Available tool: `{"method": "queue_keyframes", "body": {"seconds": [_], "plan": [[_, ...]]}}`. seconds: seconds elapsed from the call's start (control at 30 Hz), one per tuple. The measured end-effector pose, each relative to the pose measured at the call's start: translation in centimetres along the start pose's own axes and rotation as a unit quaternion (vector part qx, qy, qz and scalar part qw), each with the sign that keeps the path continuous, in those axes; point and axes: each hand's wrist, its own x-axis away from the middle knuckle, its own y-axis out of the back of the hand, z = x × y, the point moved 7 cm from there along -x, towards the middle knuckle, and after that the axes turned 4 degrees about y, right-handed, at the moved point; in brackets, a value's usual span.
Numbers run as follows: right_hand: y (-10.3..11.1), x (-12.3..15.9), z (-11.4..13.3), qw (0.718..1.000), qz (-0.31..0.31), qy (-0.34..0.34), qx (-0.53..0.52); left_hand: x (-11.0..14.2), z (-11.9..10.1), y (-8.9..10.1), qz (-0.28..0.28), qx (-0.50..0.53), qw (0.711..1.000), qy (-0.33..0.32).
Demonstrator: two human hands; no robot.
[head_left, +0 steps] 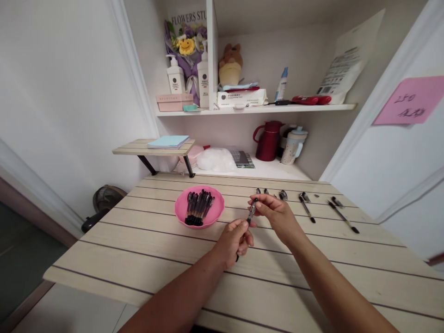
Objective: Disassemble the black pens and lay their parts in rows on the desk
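Observation:
My left hand is closed around the barrel of a black pen, whose dark end sticks out below the fist. The pen slants up and to the right between my hands. At its upper end is a clear cap with a black tip, pinched by the thumb and fingers of my right hand. Left of my hands, a pink bowl with a wavy rim holds several black pens. Two uncapped pens, a nearer one and a farther-right one, lie right of my right hand.
Several loose clear caps lie in a row near the table's back, another cap at right. The slatted wooden table carries a small raised shelf at back left. A red jug and pale bottle stand behind.

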Motion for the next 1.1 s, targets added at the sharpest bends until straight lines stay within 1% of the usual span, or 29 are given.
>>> {"method": "queue_keyframes", "body": {"seconds": [0.13, 0.2, 0.4, 0.5, 0.67, 0.77, 0.83, 0.87, 0.93, 1.0, 1.1], "plan": [[1.3, -1.1, -0.2, 0.995, -0.08, 0.004, -0.054, 0.0, 0.2, -0.1, 0.01, 0.001, 1.0, 0.014], [1.8, -1.7, -0.2, 0.992, -0.102, 0.005, -0.069, -0.1, 0.2, -0.1, 0.014, 0.001, 1.0, 0.013], [2.2, -2.7, 0.3, 0.988, -0.118, -0.001, -0.103, -0.1, 0.1, 0.2, 0.009, 0.007, 1.0, 0.018], [2.5, -3.0, 0.1, 0.983, -0.131, -0.009, -0.128, -0.2, 0.2, 0.3, 0.007, 0.011, 1.0, 0.02], [3.1, -3.3, -1.4, 0.972, -0.141, -0.043, -0.185, -0.3, 0.3, 0.5, 0.008, 0.019, 1.0, 0.021], [3.3, -3.6, -2.8, 0.97, -0.124, -0.072, -0.196, -0.4, 0.3, 0.6, 0.006, 0.026, 0.999, 0.02], [3.4, -3.9, -3.9, 0.975, -0.103, -0.091, -0.172, -0.5, 0.4, 0.6, 0.005, 0.032, 0.999, 0.022], [3.4, -4.2, -4.4, 0.981, -0.09, -0.101, -0.137, -0.5, 0.4, 0.6, 0.004, 0.036, 0.999, 0.025], [3.7, -5.0, -5.5, 0.99, -0.067, -0.12, -0.032, -0.6, 0.5, 0.7, -0.001, 0.045, 0.999, 0.03], [4.0, -6.0, -6.3, 0.987, -0.05, -0.134, 0.072, -0.8, 0.6, 0.9, -0.007, 0.055, 0.998, 0.036], [4.5, -7.9, -7.3, 0.975, -0.032, -0.143, 0.166, -1.1, 0.9, 1.2, -0.013, 0.071, 0.996, 0.043]]}}
